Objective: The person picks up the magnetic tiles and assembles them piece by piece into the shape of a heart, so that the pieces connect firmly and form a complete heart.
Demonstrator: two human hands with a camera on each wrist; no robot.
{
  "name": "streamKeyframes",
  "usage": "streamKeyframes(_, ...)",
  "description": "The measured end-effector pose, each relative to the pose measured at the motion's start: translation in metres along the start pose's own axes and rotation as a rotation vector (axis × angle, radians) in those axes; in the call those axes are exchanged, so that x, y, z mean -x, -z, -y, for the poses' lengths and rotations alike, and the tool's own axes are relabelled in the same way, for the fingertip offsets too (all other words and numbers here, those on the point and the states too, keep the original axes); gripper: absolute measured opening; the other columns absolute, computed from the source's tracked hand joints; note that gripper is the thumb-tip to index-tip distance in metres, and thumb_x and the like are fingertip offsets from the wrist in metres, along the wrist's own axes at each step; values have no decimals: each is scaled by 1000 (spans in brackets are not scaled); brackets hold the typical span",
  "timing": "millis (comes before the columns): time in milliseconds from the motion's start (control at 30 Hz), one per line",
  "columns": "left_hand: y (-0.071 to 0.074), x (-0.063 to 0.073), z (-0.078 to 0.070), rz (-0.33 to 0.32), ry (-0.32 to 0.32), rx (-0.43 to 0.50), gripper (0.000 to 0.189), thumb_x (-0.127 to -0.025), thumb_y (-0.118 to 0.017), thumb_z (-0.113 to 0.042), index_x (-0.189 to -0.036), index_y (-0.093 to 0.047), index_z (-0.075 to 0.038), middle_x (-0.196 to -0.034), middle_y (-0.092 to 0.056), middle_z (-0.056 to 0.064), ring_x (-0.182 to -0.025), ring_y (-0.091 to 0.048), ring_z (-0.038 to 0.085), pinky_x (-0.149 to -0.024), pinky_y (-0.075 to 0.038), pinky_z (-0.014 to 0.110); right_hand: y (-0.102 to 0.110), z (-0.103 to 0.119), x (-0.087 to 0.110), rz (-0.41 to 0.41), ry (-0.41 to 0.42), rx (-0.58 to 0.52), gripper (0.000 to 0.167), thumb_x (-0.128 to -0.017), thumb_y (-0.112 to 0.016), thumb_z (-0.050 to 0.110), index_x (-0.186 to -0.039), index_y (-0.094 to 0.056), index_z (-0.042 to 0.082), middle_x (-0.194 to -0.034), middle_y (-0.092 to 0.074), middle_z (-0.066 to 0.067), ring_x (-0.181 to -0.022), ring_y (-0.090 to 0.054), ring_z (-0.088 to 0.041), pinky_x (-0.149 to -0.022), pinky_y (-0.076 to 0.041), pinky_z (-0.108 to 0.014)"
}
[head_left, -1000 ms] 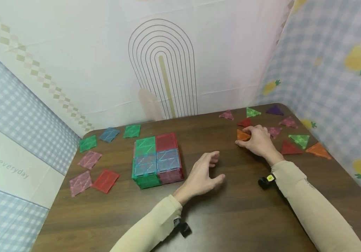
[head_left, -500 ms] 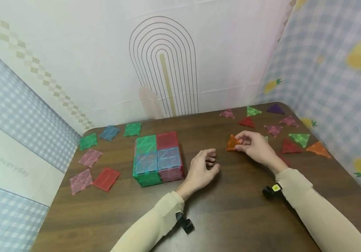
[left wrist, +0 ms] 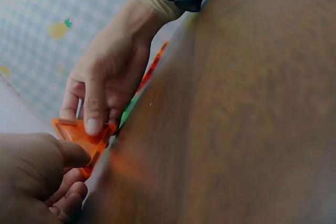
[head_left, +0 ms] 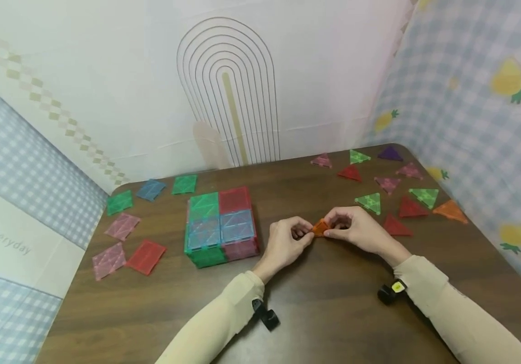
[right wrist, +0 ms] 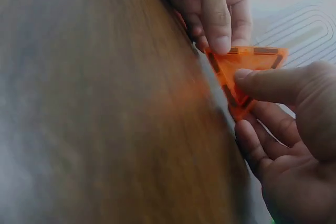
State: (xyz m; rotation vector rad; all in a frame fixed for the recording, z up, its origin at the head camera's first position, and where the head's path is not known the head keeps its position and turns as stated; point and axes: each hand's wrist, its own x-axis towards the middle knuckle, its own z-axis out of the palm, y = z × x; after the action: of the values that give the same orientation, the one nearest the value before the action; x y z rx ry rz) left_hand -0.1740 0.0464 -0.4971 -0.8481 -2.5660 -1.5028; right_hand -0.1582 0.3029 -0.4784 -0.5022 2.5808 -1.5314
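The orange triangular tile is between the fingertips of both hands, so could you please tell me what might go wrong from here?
The orange triangular tile could slip or twist, since the left hand and right hand pinch it at the fingertips. The left hand also looks close to the near right corner of the tile box, so drawing back might knock it. A red triangular tile lies close to the right hand, which could brush it aside.

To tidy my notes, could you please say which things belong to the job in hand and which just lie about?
Belonging: orange triangle, left hand and right hand pinching it; perhaps tile box.
Lying about, seemingly: loose squares, other triangles.
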Motion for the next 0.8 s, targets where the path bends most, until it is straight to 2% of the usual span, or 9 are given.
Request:
streamKeyframes(67, 3, 0, 1, -10, 5, -5, 6, -97, -86, -10, -101, -83, -12, -87, -79, -7, -74, -67, 0, -69, -58, 20, 10, 2, -1, -14, 20, 51, 22, -98, -89, 20, -118, -80, 14, -113, -80, -4, -97, -77, -19, -85, -62, -28)
streamKeyframes(167, 7, 3, 0, -19, 17, -20, 5, -97, -86, -9, -101, -82, -11, -87, -79, -4, -72, -65, 3, -67, -56, 20, 35, 2, 2, -131, 41, 154, 31, -98, -89, 22, -126, -79, 12, -121, -80, -7, -100, -75, -15, -87, -60, -23)
streamKeyframes(267, 10, 7, 1, -17, 35, -37, 6, -98, -85, -7, -102, -81, -11, -88, -78, -1, -73, -66, 6, -68, -56, 20, 65, -5, 10, -300, -5, 234, 37, -100, -88, 22, -133, -77, 11, -128, -78, -12, -100, -72, -11, -84, -56, -16)
streamKeyframes(333, 11, 10, 2, -17, 40, -46, 7, -98, -84, -6, -102, -80, -11, -88, -77, 0, -75, -66, 8, -70, -56, 21, 79, -14, 16, -348, -60, 286, 42, -101, -86, 24, -139, -74, 11, -131, -76, -16, -102, -71, -14, -82, -54, -13)
streamKeyframes(433, 12, 13, 4, -20, 43, -62, 8, -99, -84, -5, -102, -79, -11, -89, -76, 1, -77, -66, 8, -71, -57, 22, 91, -29, 21, -315, -130, 355, 51, -104, -83, 29, -147, -69, 7, -135, -73, -21, -110, -72, -26, -90, -59, -26)
streamKeyframes(567, 13, 15, 5, -20, 33, -67, 8, -100, -82, -4, -103, -77, -10, -91, -74, 1, -79, -66, 9, -73, -59, 25, 93, -46, 21, -206, -155, 417, 60, -106, -81, 31, -153, -62, 0, -142, -65, -29, -120, -69, -46, -99, -59, -60)
streamKeyframes(600, 13, 15, 5, -19, 30, -66, 8, -100, -82, -4, -103, -77, -10, -91, -74, 1, -80, -66, 10, -74, -59, 26, 93, -48, 21, -188, -156, 420, 61, -106, -80, 31, -154, -61, -1, -144, -63, -31, -122, -68, -49, -101, -57, -65)
streamKeyframes(700, 14, 15, 6, -18, 20, -57, 8, -100, -81, -4, -103, -77, -10, -92, -74, 1, -81, -67, 9, -75, -60, 26, 94, -51, 23, -153, -163, 427, 63, -107, -79, 30, -156, -57, -3, -146, -57, -32, -124, -65, -52, -102, -55, -69)
streamKeyframes(800, 15, 14, 7, -19, 13, -54, 8, -101, -81, -5, -105, -77, -11, -94, -74, 1, -83, -67, 9, -76, -60, 25, 95, -48, 24, -143, -166, 417, 65, -106, -81, 28, -157, -57, -3, -142, -55, -31, -121, -64, -49, -100, -56, -67)
